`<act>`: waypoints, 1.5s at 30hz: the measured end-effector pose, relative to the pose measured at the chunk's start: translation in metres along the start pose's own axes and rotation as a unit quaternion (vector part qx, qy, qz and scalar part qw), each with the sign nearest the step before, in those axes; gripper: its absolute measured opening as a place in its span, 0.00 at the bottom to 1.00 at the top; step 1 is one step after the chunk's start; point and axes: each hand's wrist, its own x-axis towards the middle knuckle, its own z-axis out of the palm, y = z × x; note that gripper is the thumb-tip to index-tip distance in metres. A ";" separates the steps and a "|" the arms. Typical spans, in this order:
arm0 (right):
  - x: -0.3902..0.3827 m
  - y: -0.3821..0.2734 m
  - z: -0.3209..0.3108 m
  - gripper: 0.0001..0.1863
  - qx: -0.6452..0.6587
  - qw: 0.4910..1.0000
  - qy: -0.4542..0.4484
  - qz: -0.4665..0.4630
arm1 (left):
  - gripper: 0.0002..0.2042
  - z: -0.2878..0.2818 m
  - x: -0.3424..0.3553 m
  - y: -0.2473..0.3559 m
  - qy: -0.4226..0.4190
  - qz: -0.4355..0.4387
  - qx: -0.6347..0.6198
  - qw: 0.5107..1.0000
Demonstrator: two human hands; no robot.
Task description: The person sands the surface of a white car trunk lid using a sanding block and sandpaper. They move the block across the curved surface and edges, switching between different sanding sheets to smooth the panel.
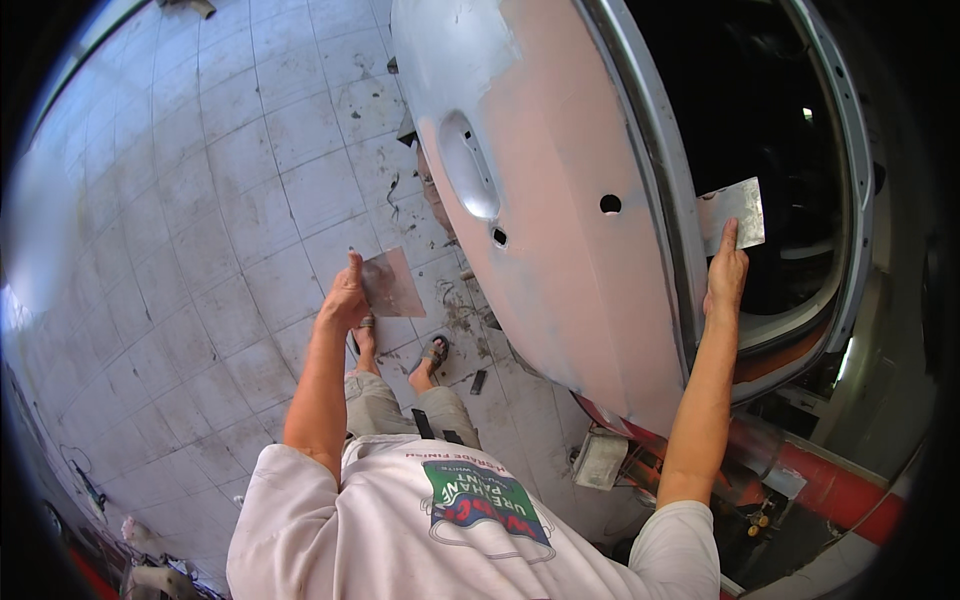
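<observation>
My left hand [346, 297], left of the car door [545, 290], grips a thin square plate [396, 284] smeared pinkish-grey, held out over the tiled floor. My right hand [726, 270] holds a second metal plate [748, 200] with pale smears, by the inner edge of the door at the dark window opening. The door is coated mostly in pale pink filler, with light grey toward the top. It has a silver oval handle recess [466, 165], a round hole [610, 204] and a small squarish hole below the recess.
Tiled floor [210, 230] spreads to the left, with scattered debris beside the door. My sandalled feet [425, 362] stand below. At the lower right are red metal parts [840, 495], a grey box-like object [600, 458] and hoses. A cable [80, 465] lies at the lower left.
</observation>
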 end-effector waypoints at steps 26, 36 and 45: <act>-0.456 0.147 -0.049 0.18 0.757 0.549 -0.278 0.217 | 0.28 0.179 -0.398 -0.110 -0.363 0.509 0.367 0.689; -0.499 0.160 -0.152 0.18 0.650 0.748 -0.123 0.046 | 0.13 0.159 -0.474 -0.139 -0.433 0.617 0.512 0.412; -0.543 0.064 -0.113 0.43 0.608 0.786 -0.031 -0.111 | 0.18 0.113 -0.472 -0.071 -0.204 0.695 0.511 0.464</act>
